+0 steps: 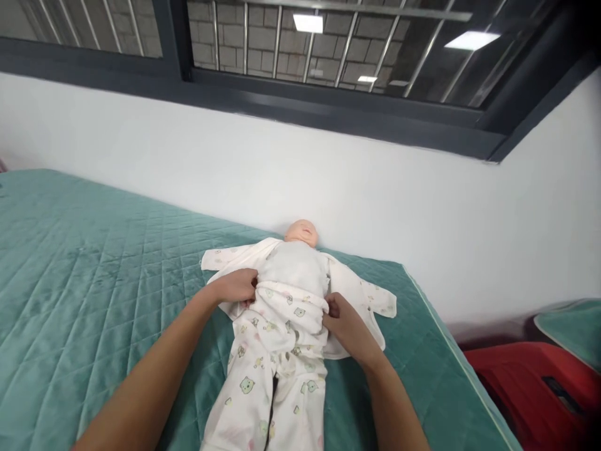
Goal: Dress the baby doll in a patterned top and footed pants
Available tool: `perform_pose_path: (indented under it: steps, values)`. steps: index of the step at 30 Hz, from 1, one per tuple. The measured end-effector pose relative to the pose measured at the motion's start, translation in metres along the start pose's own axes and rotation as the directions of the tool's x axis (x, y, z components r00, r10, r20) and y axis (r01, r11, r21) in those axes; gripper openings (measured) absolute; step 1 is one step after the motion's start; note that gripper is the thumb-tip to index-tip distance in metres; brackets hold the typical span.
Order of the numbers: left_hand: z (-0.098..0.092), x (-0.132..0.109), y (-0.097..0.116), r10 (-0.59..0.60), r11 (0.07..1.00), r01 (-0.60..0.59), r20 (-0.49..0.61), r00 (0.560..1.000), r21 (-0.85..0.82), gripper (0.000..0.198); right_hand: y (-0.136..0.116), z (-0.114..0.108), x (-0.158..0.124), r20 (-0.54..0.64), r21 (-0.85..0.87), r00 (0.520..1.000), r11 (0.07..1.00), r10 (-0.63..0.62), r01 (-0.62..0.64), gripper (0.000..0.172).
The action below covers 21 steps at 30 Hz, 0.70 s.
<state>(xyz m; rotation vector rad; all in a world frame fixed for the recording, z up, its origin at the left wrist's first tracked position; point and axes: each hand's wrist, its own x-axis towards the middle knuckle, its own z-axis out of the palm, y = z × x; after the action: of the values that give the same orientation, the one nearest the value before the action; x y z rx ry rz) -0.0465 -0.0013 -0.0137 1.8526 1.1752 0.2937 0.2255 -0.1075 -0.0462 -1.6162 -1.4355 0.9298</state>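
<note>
A baby doll [301, 233] lies on its back, its head toward the wall. It wears white printed baby pants [277, 376], pulled up over its belly. My left hand [238, 286] is closed on the waistband at the left side. On the opposite side my right hand [342, 318] pinches the same waistband. Above the waistband shows a plain white layer [297, 264] on the doll's torso. A white printed baby shirt [352, 285] lies spread open beneath the doll, sleeves out to both sides. The fingertips of both hands are partly hidden by the fabric.
A green quilted cover [113, 269] spreads under the doll, its edge running down on the right. Behind it rises a white wall [263, 163] with a dark-framed, barred window [300, 50]. A red plastic object [535, 382] stands right of the bed edge.
</note>
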Motion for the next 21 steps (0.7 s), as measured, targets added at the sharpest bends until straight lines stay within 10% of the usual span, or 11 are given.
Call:
perform_pose_path:
  steps: [4, 21]
  values:
    - [-0.006, 0.003, 0.007, 0.002, 0.999, 0.004, 0.132, 0.991, -0.042, 0.013, 0.001, 0.0, 0.0, 0.008, 0.09, 1.0, 0.996, 0.023, -0.023, 0.017]
    - [0.006, -0.004, -0.001, 0.162, 0.98, -0.157, 0.034, 0.986, -0.12, 0.027, -0.011, 0.0, -0.004, 0.108, 0.396, 0.975, 0.891, 0.195, -0.222, 0.027]
